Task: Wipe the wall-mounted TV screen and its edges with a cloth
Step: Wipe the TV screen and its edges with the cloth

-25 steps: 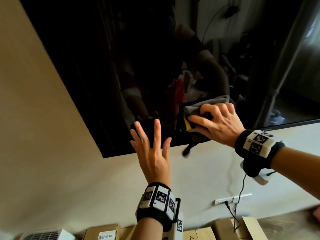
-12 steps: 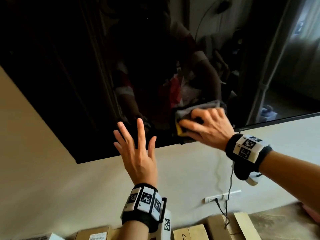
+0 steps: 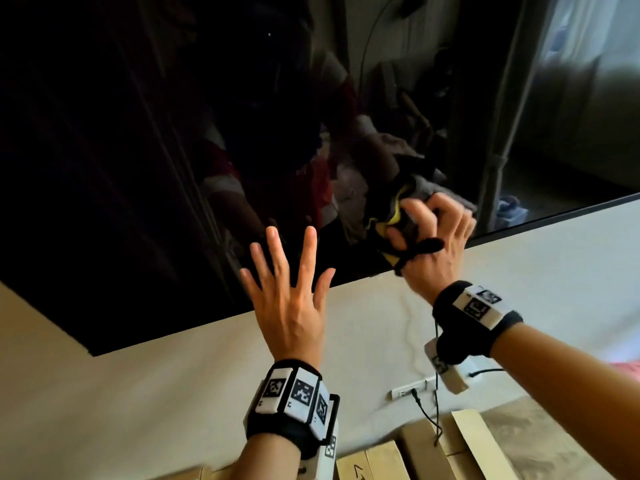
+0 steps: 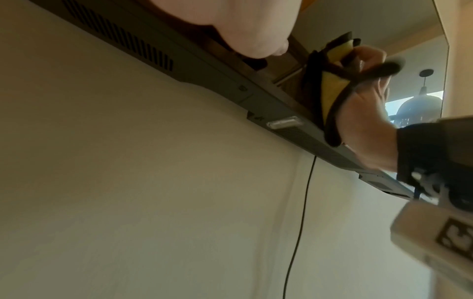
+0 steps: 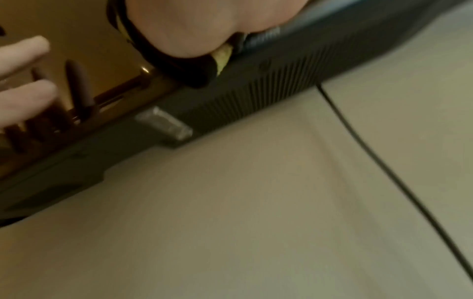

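Note:
The wall-mounted TV's dark screen (image 3: 138,168) fills the upper head view and mirrors the room. My right hand (image 3: 433,233) grips a bunched grey-and-yellow cloth (image 3: 391,216) and holds it on the screen just above the bottom edge (image 3: 346,280). A dark strip of the cloth lies across the fingers. My left hand (image 3: 287,289) is open with its fingers spread at the lower screen, left of the cloth. In the left wrist view the cloth (image 4: 330,91) sits under the right hand (image 4: 366,121) at the TV's vented underside (image 4: 179,66). The right wrist view shows the cloth (image 5: 184,68) at that same edge.
A thin black cable (image 3: 437,393) hangs down the pale wall (image 3: 138,393) to a white socket strip (image 3: 412,391). Several cardboard boxes (image 3: 415,445) stand below the TV. The cable (image 5: 384,161) also crosses the right wrist view.
Both hands have shifted to the right along the TV's lower edge, the right one with the cloth. The head view has moved too, so more screen shows.

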Demonstrator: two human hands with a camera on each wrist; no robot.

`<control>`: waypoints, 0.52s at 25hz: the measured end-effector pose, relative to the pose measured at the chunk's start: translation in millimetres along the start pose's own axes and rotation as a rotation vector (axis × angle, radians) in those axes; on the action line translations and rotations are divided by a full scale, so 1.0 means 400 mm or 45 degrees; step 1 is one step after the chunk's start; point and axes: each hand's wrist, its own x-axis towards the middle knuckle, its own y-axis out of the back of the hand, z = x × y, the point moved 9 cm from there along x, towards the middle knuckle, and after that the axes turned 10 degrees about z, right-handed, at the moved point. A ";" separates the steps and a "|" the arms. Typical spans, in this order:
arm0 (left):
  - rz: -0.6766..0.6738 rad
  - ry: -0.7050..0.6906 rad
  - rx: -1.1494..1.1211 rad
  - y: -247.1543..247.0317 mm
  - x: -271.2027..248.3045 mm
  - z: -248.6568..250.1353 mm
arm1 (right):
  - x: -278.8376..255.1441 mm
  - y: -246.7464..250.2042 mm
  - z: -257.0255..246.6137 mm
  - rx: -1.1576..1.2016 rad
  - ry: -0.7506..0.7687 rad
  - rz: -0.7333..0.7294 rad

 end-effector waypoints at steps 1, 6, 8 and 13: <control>-0.004 -0.003 0.005 -0.010 -0.005 0.016 | -0.035 -0.005 -0.026 0.014 0.122 -0.040; 0.038 0.065 0.117 -0.034 -0.019 0.035 | 0.011 0.034 0.125 -0.030 -0.041 0.032; 0.067 0.052 0.156 -0.032 -0.021 0.035 | -0.027 0.028 0.124 0.021 -0.131 0.013; 0.069 0.047 0.176 -0.034 -0.025 0.037 | 0.016 0.052 0.179 -0.030 -0.022 0.024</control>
